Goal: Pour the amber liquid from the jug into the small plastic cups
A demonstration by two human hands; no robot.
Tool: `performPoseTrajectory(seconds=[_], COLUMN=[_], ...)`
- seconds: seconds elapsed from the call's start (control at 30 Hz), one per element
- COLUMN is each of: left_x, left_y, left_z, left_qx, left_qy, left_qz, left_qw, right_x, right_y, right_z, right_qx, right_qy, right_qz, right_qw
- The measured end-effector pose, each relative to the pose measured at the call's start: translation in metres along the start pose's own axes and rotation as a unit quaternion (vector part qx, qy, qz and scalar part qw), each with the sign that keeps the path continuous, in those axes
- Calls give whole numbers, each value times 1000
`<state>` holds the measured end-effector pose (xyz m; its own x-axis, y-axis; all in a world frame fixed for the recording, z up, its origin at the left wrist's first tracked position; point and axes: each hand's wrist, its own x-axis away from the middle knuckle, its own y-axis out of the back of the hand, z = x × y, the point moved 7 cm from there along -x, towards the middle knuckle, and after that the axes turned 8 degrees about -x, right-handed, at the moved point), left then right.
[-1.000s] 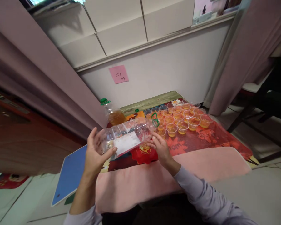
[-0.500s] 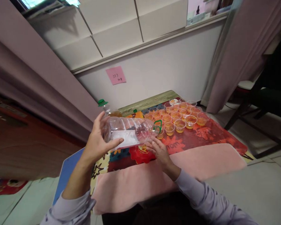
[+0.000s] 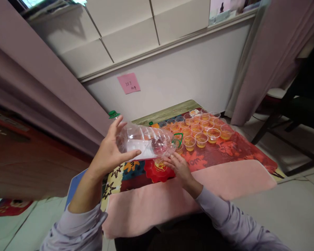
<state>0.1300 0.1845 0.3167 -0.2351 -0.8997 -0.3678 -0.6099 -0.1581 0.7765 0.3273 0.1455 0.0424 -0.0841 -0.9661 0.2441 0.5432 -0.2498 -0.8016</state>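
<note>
A large clear plastic bottle [image 3: 141, 139] with a white label lies sideways in the air above the table. Its neck, with a green carry handle [image 3: 179, 139], points right. My left hand [image 3: 108, 150] grips the base end, fingers behind it and thumb stretched along the near side. At the neck, the fingertips of my right hand [image 3: 179, 167] are closed on the bottle from below. Just beyond the neck, several clear plastic cups [image 3: 201, 139] stand in rows with amber liquid in many of them. Under the bottle sits a red scalloped dish [image 3: 159, 170].
Behind my left hand stands another bottle with a green cap [image 3: 113, 114]. A pink towel [image 3: 188, 195] lies along the near edge of the table, over a patterned cloth [image 3: 235, 151]. A wall with a pink note [image 3: 129, 83] is behind; a dark chair [image 3: 295, 118] stands right.
The base end of the bottle has risen slightly with my left hand, so the bottle slopes a little more toward its neck. My right hand stays nearly in place.
</note>
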Motion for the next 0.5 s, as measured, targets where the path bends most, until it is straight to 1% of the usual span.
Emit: performPoseTrajectory(seconds=[0.07, 0.13, 0.2, 0.23, 0.27, 0.33, 0.4, 0.43, 0.5], left_x=[16, 42, 76, 94, 113, 149, 178, 189, 206], left_y=[4, 3, -5, -14, -28, -55, -78, -85, -88], left_z=[15, 35, 56, 67, 77, 93, 101, 102, 100], left_qx=[35, 82, 128, 161, 194, 240, 265, 262, 214], left_qy=[16, 48, 85, 110, 136, 174, 191, 190, 183], left_qz=[-25, -67, -126, -144, -146, -139, -107, -78, -42], left_qw=[999, 993, 980, 970, 961, 945, 939, 943, 959], right_x=[3, 7, 12, 15, 17, 20, 23, 26, 32], right_y=[-4, -14, -28, -35, -43, -55, -61, -63, -66], right_z=[11, 27, 40, 43, 44, 37, 27, 23, 17], right_qx=[1, -5, -13, -15, -16, -5, 20, 40, 90], right_qy=[12, 44, 76, 83, 80, 50, 18, 11, 26], right_qz=[-3, 6, 37, 58, 80, 122, 152, 166, 197], right_qw=[1000, 999, 996, 995, 993, 991, 988, 985, 976])
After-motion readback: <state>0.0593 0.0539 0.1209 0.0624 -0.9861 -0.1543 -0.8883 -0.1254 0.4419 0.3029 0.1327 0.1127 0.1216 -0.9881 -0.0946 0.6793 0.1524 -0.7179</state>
